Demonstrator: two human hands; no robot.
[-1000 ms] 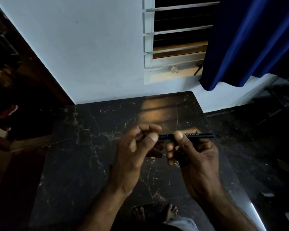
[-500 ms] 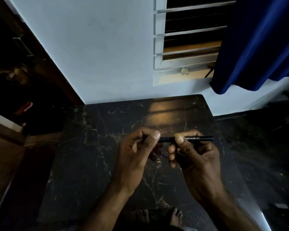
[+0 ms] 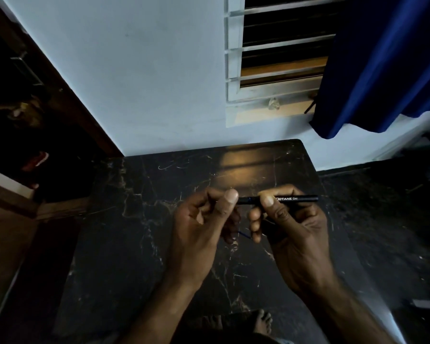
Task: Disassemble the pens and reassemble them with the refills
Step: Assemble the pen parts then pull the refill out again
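I hold a black pen [image 3: 296,198] level above the dark marble table [image 3: 139,219]. White lettering runs along its barrel, which points right. My right hand [image 3: 291,234] pinches the barrel between thumb and forefinger. My left hand [image 3: 204,219] grips the pen's left end, which its fingers hide. A thin blue line, perhaps a refill [image 3: 244,235], shows below between the two hands; I cannot tell which hand holds it.
The table stands against a pale wall [image 3: 159,83]. A barred window [image 3: 278,53] and a blue curtain [image 3: 382,65] are at the back right. Dark floor lies to the right, a wooden doorway to the left. Bare feet [image 3: 261,321] show below the near edge.
Both hands keep their grip on the pen. The thin blue line between the hands has come into sight. The view has shifted slightly.
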